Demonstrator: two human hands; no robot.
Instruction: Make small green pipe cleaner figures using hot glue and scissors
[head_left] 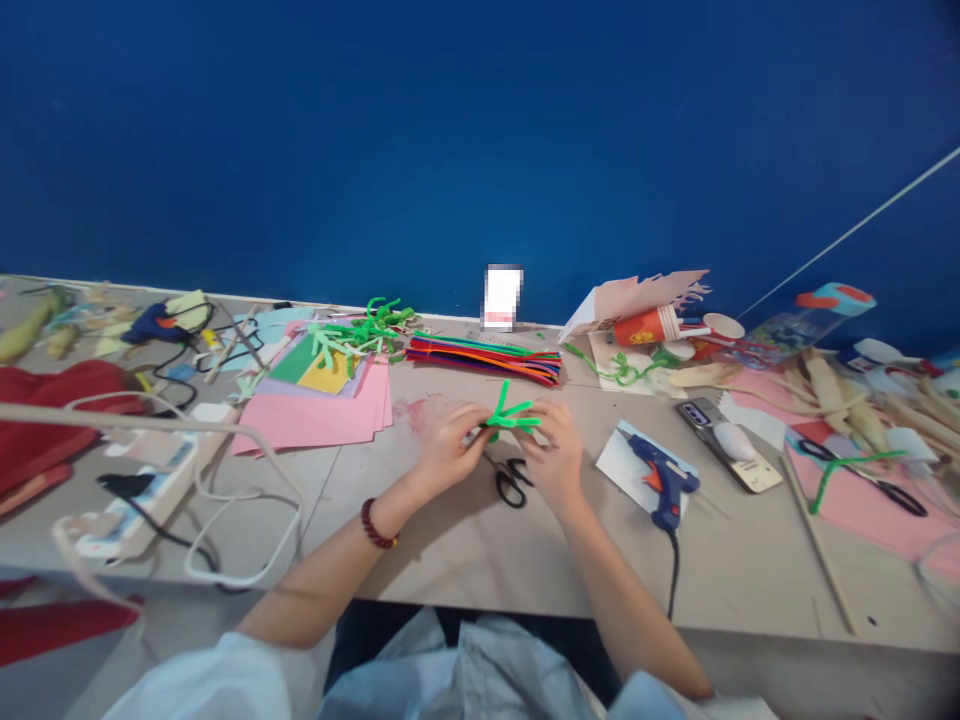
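Hands — left (450,450), right (551,455) — pinch a green pipe-cleaner figure (514,420).

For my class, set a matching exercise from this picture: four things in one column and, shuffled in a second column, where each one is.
Things:
1. Green pipe cleaner
2. Black-handled scissors
3. Blue hot glue gun
4. Dark red bead bracelet

Places:
A. On the left wrist
B. On a white card
C. Held between the left hand and right hand
D. On the table just below the hands

Pairs: 1-C, 2-D, 3-B, 4-A
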